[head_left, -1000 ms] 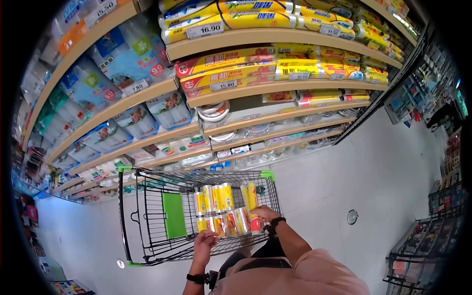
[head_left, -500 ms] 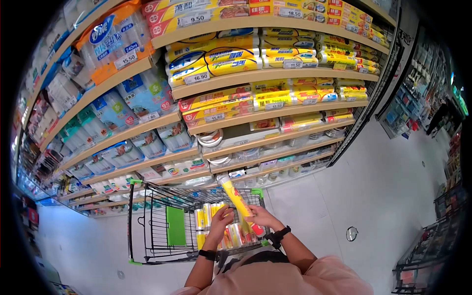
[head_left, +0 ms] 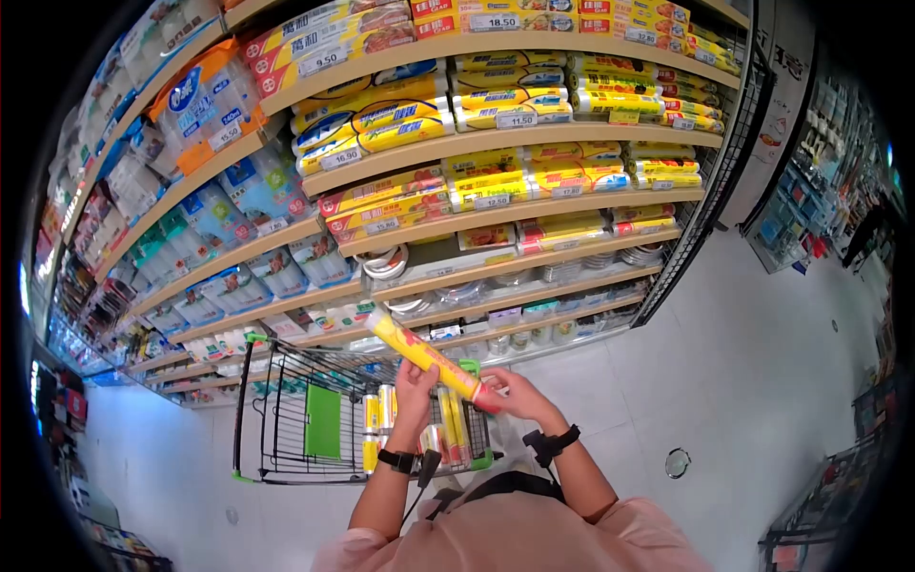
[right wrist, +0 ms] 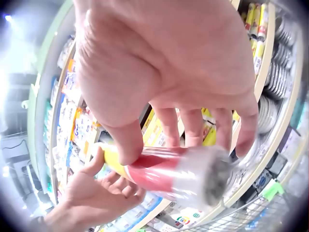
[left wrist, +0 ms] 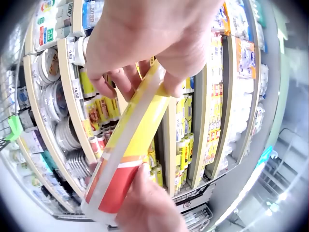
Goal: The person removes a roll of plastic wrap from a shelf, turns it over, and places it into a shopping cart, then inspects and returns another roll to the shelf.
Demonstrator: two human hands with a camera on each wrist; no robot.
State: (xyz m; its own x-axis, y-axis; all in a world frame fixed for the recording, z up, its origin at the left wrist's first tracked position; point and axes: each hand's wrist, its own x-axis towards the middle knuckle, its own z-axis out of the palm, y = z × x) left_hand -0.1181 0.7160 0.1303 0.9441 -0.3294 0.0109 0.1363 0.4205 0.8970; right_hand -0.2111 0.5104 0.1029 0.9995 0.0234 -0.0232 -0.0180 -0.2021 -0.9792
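A long yellow roll of plastic wrap [head_left: 429, 360] with a red end is held at a slant above the shopping cart. My left hand [head_left: 415, 396] grips it near the middle, thumb on the near side and fingers behind. My right hand [head_left: 519, 396] holds the red end [right wrist: 157, 171], thumb on top and fingers round the far side. The left wrist view shows the seam side of the roll [left wrist: 137, 121], a pale strip along the yellow and red wrapper. Below the hands, several yellow rolls [head_left: 452, 424] stand or lie in the cart [head_left: 322, 421].
Shelves [head_left: 534, 138] with yellow and red boxes and rolls of wrap rise in front, price tags on their edges. Stacked plates [head_left: 386, 262] sit lower, bagged paper cups [head_left: 205, 95] on the left. A wire rack [head_left: 839, 486] stands at right on the floor.
The roll has come up out of the cart in my right hand and tilted leftward. My left hand has moved from the cart onto the roll. The head view has shifted up the shelves.
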